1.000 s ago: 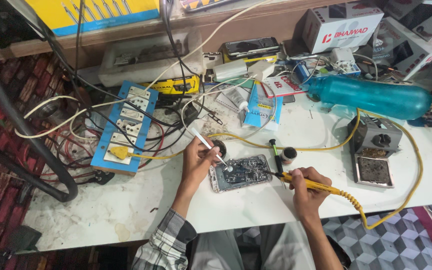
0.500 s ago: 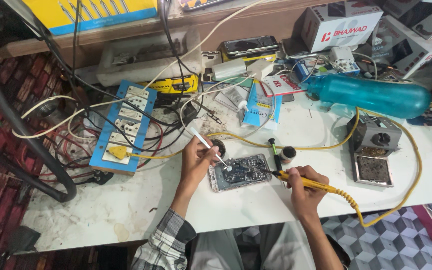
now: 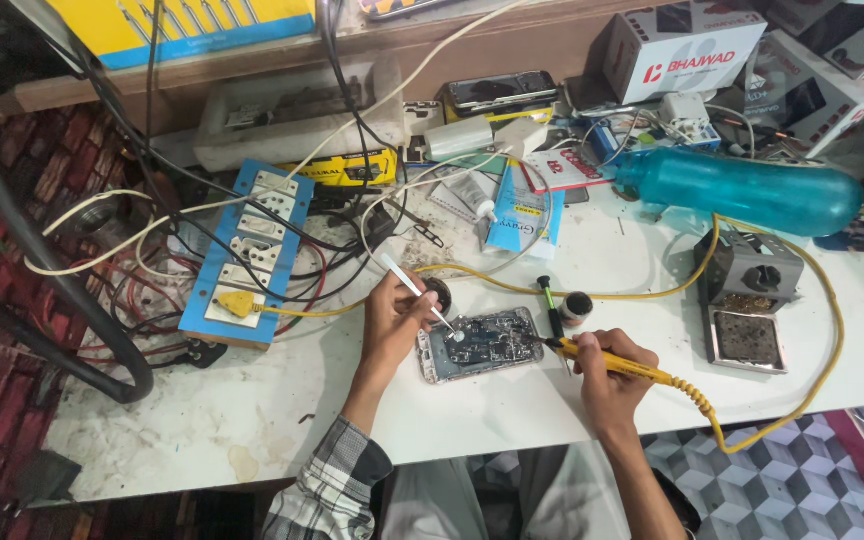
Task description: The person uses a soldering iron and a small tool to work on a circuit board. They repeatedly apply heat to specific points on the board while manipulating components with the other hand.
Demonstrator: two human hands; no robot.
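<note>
An opened phone (image 3: 480, 346) with its circuit board bare lies on the white table (image 3: 252, 420). My left hand (image 3: 395, 318) pinches thin white tweezers (image 3: 414, 288) whose tip touches the board's left part. My right hand (image 3: 607, 368) grips a yellow soldering iron (image 3: 612, 362); its tip points at the phone's right edge. The iron's yellow cord (image 3: 812, 390) loops right and back across the table.
A grey iron stand with a sponge tray (image 3: 747, 312) sits to the right, a teal bottle (image 3: 742, 192) lies behind it. A blue socket board (image 3: 247, 255) with tangled wires is on the left. Small screwdriver and a round pot (image 3: 576, 305) stand beside the phone. Boxes line the back.
Both hands stay at the phone; the tweezers' tip has shifted slightly on the board. The soldering iron holds near the phone's right edge.
</note>
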